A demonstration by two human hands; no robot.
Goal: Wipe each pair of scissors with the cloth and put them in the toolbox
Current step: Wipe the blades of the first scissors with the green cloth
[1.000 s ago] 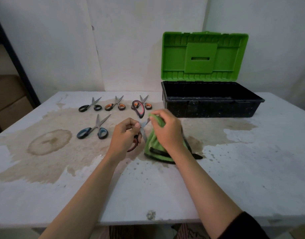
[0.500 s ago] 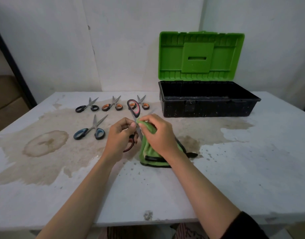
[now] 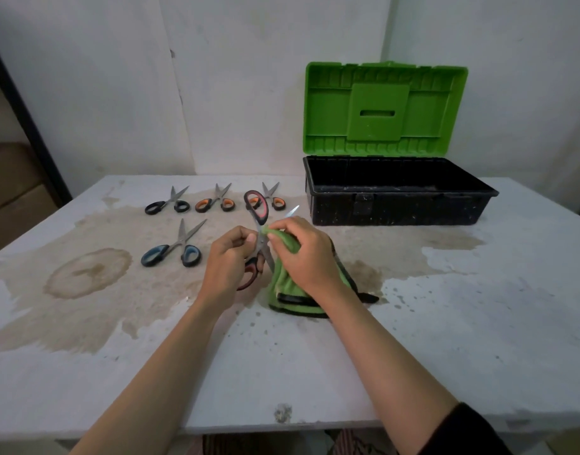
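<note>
Red-handled scissors (image 3: 261,240) sit pinched in left hand (image 3: 228,261), right hand (image 3: 310,254) pinching green cloth (image 3: 282,290) onto them.

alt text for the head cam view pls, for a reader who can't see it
A left hand holds open red-handled scissors while the right hand pinches a green cloth round one blade. Four more pairs lie on the stained table to the left; an open green-lidded toolbox stands behind on the right.
</note>
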